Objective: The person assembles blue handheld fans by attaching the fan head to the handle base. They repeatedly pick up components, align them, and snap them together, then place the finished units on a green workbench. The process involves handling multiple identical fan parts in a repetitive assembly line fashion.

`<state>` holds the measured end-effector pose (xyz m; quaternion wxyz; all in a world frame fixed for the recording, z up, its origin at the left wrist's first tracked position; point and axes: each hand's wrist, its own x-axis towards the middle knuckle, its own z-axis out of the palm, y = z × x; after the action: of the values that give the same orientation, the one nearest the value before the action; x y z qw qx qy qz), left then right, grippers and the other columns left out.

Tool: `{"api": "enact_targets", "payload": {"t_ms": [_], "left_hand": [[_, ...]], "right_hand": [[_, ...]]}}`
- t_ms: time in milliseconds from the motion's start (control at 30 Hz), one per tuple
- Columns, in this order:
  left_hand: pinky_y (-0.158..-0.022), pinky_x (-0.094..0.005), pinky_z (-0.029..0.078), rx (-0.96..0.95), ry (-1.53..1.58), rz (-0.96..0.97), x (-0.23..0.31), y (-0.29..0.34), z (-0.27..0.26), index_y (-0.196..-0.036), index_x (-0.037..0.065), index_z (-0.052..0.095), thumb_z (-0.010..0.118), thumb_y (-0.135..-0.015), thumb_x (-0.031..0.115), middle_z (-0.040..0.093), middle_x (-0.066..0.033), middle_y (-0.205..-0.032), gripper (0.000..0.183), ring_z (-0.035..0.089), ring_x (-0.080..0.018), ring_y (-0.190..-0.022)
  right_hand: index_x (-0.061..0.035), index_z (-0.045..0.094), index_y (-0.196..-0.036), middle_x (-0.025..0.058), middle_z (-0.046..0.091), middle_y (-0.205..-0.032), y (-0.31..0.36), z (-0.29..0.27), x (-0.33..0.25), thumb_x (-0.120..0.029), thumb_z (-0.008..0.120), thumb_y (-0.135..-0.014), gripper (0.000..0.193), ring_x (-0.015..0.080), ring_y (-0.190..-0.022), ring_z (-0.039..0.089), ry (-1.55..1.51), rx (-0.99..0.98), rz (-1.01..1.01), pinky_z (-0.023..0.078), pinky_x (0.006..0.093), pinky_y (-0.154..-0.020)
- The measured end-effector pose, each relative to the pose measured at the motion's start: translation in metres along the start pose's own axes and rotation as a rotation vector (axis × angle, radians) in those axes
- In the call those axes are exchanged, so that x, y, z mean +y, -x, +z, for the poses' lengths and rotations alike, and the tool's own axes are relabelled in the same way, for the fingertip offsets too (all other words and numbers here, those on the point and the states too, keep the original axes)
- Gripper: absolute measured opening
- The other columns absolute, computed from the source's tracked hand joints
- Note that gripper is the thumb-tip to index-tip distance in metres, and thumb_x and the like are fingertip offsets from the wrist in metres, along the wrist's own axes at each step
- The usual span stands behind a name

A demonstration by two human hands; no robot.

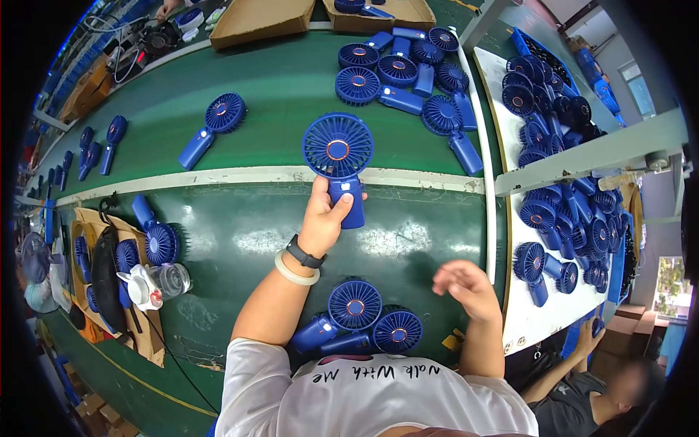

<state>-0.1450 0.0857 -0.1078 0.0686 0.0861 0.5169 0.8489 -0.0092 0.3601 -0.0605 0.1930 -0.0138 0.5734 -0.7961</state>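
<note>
My left hand (322, 218) is clamped on the handle of a blue handheld fan (339, 160), head up at 12 o'clock, held over the green belt (240, 240). My right hand (470, 288) is empty, fingers loosely curled, hovering at 4 o'clock from the fan. Step looks like inspect/check of one unit. Two more fans (368, 320) lie near my chest at 6. Fan pile (415, 65) at 1 o'clock, a single fan (212, 127) at 10. Next prob needs a clear spot on the belt to set it down w/o hitting others.
</note>
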Motion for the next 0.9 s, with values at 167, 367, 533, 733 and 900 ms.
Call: {"api": "enact_targets", "payload": {"t_ms": [167,367,533,733,900], "left_hand": [[-0.086,-0.0354,0.047,0.033,0.066,-0.006,0.006,0.001,-0.004,-0.128,0.005,0.033,0.054,-0.089,0.011,0.054,-0.0125,-0.113,0.045,0.059,-0.0229,-0.098],[-0.086,-0.0346,0.047,0.051,0.157,-0.065,0.01,0.001,-0.004,-0.129,0.006,0.033,0.054,-0.089,0.01,0.054,-0.0119,-0.113,0.046,0.058,-0.0208,-0.098],[-0.087,-0.0357,0.048,0.039,0.154,-0.032,0.008,0.001,-0.005,-0.13,0.005,0.033,0.056,-0.088,0.013,0.054,-0.0135,-0.114,0.048,0.059,-0.0232,-0.098],[-0.087,-0.0358,0.047,0.059,0.138,0.005,0.005,0.002,-0.003,-0.13,0.005,0.033,0.055,-0.089,0.013,0.054,-0.0136,-0.114,0.048,0.059,-0.0233,-0.098],[-0.085,-0.0347,0.048,0.081,0.189,-0.015,0.008,0.002,-0.006,-0.129,0.005,0.033,0.054,-0.089,0.012,0.054,-0.0125,-0.113,0.046,0.059,-0.0218,-0.097]], "right_hand": [[-0.004,0.056,-0.097,0.0034,0.059,-0.079,-0.128,0.014,-0.018,-0.016,0.062,-0.086,0.017,0.0114,-0.069,0.054,0.23,0.194,-0.214,0.043,0.0239,-0.062],[-0.0047,0.055,-0.114,0.0162,0.057,-0.105,-0.299,-0.021,-0.044,-0.009,0.059,-0.081,0.034,0.0286,-0.097,0.056,1.522,0.371,-0.785,0.045,0.0347,-0.086],[-0.0116,0.039,-0.135,0.0207,0.055,-0.109,-0.32,0.002,-0.035,-0.026,0.056,-0.086,0.054,0.0346,-0.1,0.054,2.058,0.387,-0.253,0.043,0.0402,-0.086],[-0.012,0.034,-0.135,0.0127,0.053,-0.104,-0.258,0.029,-0.026,-0.043,0.041,-0.093,0.053,0.022,-0.081,0.052,-0.16,-0.192,-0.002,0.045,0.0343,-0.069],[-0.0091,0.033,-0.134,0.0148,0.052,-0.104,-0.219,0.041,-0.023,-0.046,0.036,-0.094,0.055,0.021,-0.077,0.051,-0.693,-0.429,-0.017,0.042,0.0322,-0.062]]}}
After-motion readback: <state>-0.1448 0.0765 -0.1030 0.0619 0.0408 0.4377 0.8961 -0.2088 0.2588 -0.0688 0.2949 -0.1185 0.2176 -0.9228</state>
